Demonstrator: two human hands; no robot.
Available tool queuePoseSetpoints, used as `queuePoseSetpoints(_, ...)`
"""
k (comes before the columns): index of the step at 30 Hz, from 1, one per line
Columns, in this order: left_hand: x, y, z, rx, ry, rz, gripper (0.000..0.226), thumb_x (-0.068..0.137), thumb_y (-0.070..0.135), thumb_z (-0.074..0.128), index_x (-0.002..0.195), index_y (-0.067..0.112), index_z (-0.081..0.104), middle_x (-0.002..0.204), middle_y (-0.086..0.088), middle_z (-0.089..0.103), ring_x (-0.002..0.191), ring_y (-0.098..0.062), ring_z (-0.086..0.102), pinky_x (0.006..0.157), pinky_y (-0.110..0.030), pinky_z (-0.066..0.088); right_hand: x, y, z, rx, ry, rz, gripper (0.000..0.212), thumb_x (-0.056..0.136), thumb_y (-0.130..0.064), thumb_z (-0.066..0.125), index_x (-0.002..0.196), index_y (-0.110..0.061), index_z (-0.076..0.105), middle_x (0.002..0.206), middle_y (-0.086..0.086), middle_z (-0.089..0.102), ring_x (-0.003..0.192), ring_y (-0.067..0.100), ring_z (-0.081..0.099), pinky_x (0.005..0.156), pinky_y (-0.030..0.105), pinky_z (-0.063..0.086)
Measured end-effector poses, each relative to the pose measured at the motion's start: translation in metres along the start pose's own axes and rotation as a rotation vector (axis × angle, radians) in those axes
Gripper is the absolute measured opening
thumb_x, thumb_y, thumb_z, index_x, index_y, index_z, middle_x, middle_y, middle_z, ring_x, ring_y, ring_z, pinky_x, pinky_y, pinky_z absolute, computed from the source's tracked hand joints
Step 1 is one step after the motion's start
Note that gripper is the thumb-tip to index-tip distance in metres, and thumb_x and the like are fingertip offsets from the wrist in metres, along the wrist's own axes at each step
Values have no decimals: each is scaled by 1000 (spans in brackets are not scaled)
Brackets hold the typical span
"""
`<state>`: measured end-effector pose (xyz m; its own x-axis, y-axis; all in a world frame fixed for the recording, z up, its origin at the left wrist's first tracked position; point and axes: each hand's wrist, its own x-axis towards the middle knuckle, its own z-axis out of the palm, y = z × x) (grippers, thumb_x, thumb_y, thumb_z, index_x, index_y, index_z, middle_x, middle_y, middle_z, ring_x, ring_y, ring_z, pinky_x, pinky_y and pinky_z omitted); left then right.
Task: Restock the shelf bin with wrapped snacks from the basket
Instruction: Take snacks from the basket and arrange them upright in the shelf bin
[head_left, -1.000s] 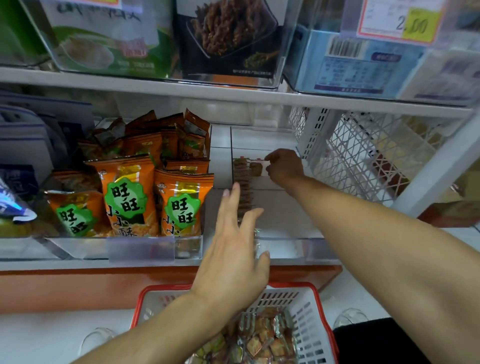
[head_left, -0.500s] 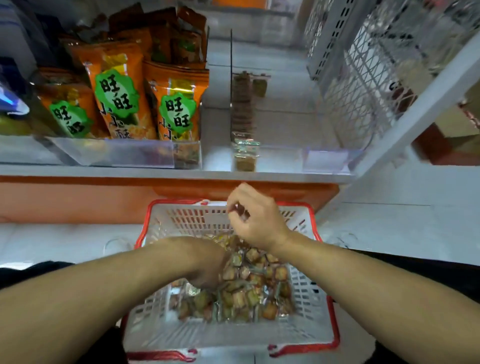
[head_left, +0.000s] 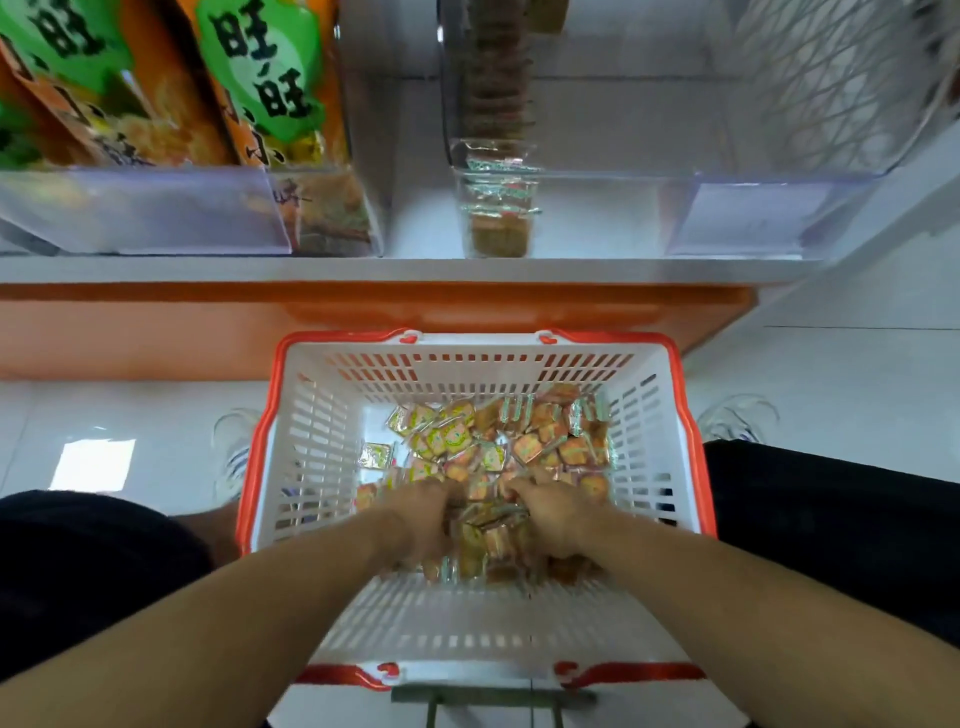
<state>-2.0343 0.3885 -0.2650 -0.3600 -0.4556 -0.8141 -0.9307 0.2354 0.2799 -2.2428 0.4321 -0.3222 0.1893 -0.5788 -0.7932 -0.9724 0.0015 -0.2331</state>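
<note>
A white basket with a red rim (head_left: 260, 467) stands on the floor between my knees, holding a heap of small wrapped snacks (head_left: 530, 441). My left hand (head_left: 421, 519) and my right hand (head_left: 550, 514) are both dug into the near side of the heap, fingers curled around bunched snacks; the fingertips are hidden and blurred. Above, on the shelf, the clear shelf bin (head_left: 753, 208) holds one narrow row of the same snacks (head_left: 496, 208) along its left wall.
Orange snack bags (head_left: 270, 93) fill the clear bin to the left. A white wire mesh panel (head_left: 831, 62) closes the right side of the shelf. An orange base strip (head_left: 363, 317) runs under the shelf. My dark-trousered knees (head_left: 831, 519) flank the basket.
Both hands came down from the shelf bin into the basket. My view tilted down, and my right hand has joined the left in the snack heap.
</note>
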Motion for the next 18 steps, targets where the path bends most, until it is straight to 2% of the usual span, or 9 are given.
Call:
queuePoseSetpoints(2, 15, 14, 17, -45, -1, 77, 64, 82, 38, 74, 140, 35, 48, 134, 0, 59, 112, -24, 63, 96, -33, 52, 5, -2, 2, 6, 24, 7, 82, 73, -15, 79, 140, -29, 34, 150, 6, 31, 118, 30, 57, 80, 38, 46)
queuePoseSetpoints(4, 28, 26, 33, -11, -7, 105, 78, 79, 50, 78, 147, 37, 40, 136, -1, 54, 119, -28, 61, 101, -37, 51, 9, -2, 1, 19, 15, -30, 58, 74, -28, 78, 119, -30, 43, 133, 5, 44, 109, 29, 59, 79, 38, 48)
queuePoseSetpoints(6, 37, 30, 45, 40, -6, 95, 79, 80, 59, 75, 147, 38, 39, 137, -1, 52, 119, -28, 61, 103, -42, 52, 13, -1, 1, 18, -25, -52, 43, 77, -34, 75, 109, -31, 46, 122, 2, 54, 102, 28, 60, 83, 39, 52)
queuePoseSetpoints(8, 42, 28, 50, 13, -17, 83, 75, 82, 57, 74, 148, 37, 42, 138, 0, 53, 119, -26, 61, 104, -39, 51, 16, 0, 3, 51, -54, -71, 41, 80, -38, 72, 116, -33, 54, 116, 1, 64, 101, 26, 62, 87, 39, 53)
queuePoseSetpoints(10, 45, 26, 48, -76, -25, 67, 66, 83, 49, 77, 142, 36, 51, 134, 3, 61, 117, -23, 64, 104, -34, 51, 18, -2, 4, 82, -59, -89, 40, 80, -38, 74, 118, -33, 61, 113, 0, 67, 99, 25, 63, 80, 33, 51)
queuePoseSetpoints(14, 45, 24, 44, -129, -11, 19, 38, 88, 26, 70, 125, 30, 64, 117, 2, 73, 105, -22, 69, 94, -33, 56, 17, -7, 2, 175, -77, -59, 29, 74, -31, 81, 97, -31, 63, 102, 0, 66, 94, 26, 63, 72, 29, 47)
queuePoseSetpoints(15, 43, 24, 42, -173, -9, 4, 35, 87, 24, 69, 121, 30, 66, 112, 2, 74, 101, -21, 69, 90, -32, 57, 15, -8, -2, 205, -59, -53, 29, 74, -31, 80, 99, -30, 64, 102, 0, 66, 95, 26, 63, 72, 29, 47)
queuePoseSetpoints(18, 37, 19, 28, -328, -1, -28, 27, 84, 23, 70, 111, 29, 68, 101, 1, 73, 89, -21, 69, 79, -30, 58, 4, -10, -29, 186, -11, -85, 49, 79, -31, 74, 126, -36, 60, 120, 0, 65, 99, 22, 60, 73, 29, 44)
